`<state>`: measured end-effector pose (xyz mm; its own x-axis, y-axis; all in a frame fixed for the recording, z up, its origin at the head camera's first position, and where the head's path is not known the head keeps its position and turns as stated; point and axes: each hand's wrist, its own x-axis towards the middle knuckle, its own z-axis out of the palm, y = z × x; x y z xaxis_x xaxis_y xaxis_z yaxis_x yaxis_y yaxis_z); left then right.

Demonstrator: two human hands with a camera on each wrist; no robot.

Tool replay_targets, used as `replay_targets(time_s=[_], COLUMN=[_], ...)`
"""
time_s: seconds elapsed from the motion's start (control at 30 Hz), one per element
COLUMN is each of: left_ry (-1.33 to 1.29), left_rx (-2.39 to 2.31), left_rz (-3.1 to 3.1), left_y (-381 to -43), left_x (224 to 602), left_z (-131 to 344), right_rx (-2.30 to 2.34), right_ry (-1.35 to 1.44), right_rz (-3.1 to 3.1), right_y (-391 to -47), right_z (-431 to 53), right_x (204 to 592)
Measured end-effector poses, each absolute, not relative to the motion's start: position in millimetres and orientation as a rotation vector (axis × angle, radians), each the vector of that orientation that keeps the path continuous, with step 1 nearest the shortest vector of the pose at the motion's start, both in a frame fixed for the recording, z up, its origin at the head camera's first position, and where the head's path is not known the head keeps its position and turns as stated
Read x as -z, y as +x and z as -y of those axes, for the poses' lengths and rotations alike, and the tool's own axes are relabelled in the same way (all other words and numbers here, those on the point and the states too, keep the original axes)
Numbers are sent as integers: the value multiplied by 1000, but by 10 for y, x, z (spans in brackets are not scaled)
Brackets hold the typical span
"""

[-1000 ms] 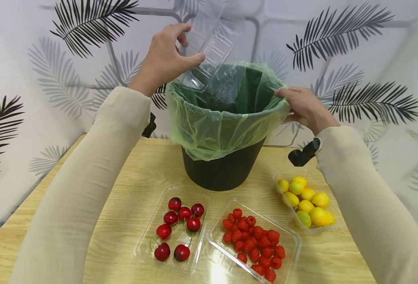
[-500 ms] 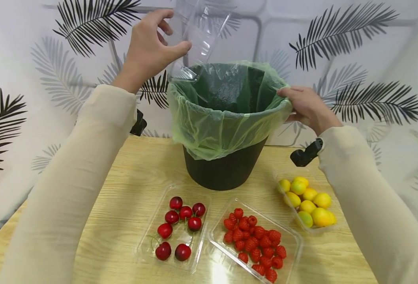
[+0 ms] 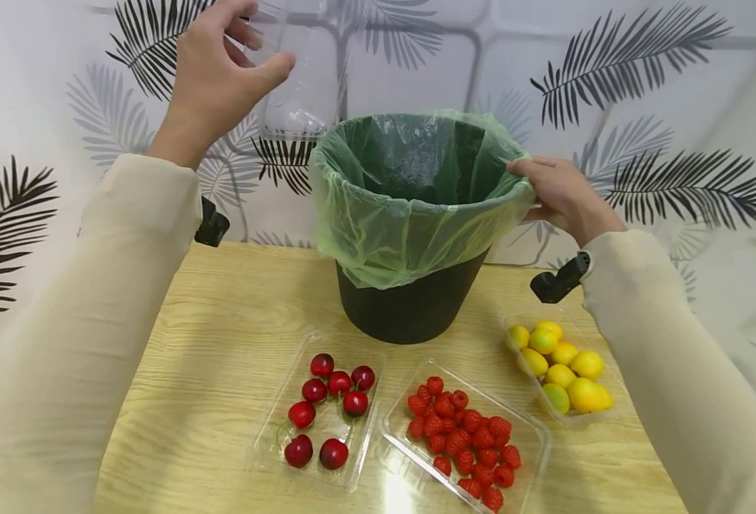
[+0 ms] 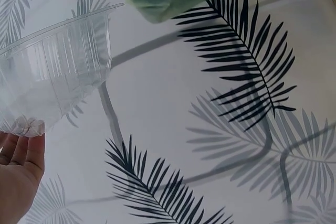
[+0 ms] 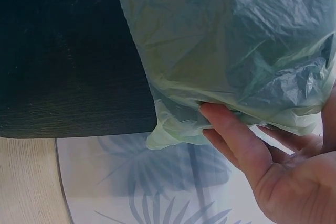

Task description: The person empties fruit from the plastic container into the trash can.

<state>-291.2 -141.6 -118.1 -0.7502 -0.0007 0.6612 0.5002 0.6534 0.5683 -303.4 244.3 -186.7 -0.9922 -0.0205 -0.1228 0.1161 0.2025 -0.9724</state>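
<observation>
My left hand (image 3: 213, 75) holds a clear plastic fruit box (image 3: 307, 78) up against the wall, left of the bin and above its rim. In the left wrist view the fingertips lie against the underside of the box (image 4: 58, 66), and no fruit shows in it. A dark trash can (image 3: 410, 314) stands on the table, lined with a pale green trash bag (image 3: 403, 243) folded over its rim. At the can's right side my right hand (image 3: 560, 193) grips the rim through the bag, thumb on top. The right wrist view has its fingers (image 5: 236, 140) under the bag's fold.
On the wooden table (image 3: 223, 314), in front of the can, are clear boxes of cherries (image 3: 334, 453), raspberries (image 3: 457, 439) and small yellow citrus fruit (image 3: 560, 375). A leaf-patterned cloth (image 3: 416, 57) hangs close behind the can.
My left hand has carried the clear box leftward and up, from over the can's mouth to beside it. The right hand keeps its place at the rim.
</observation>
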Motion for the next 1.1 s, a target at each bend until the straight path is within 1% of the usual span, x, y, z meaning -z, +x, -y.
replay_targets(time_s=[0.43,0.63,1.1], left_ry=[-268,-230,-111], left_rx=[1029,1057,1042], left_rz=[2254,2266,2441], left_y=[-2738,-2679,-2602], left_x=[1159,1212,1533], left_z=[1830,2070,2530], right_rx=[1780,1811,1889], right_ry=[84,71,73], right_rz=[-2466,-2449,-2383], right_y=[-3039,-3030,-2990], right_z=[-2473,-2465,-2469], right_x=[1877,1879,1881])
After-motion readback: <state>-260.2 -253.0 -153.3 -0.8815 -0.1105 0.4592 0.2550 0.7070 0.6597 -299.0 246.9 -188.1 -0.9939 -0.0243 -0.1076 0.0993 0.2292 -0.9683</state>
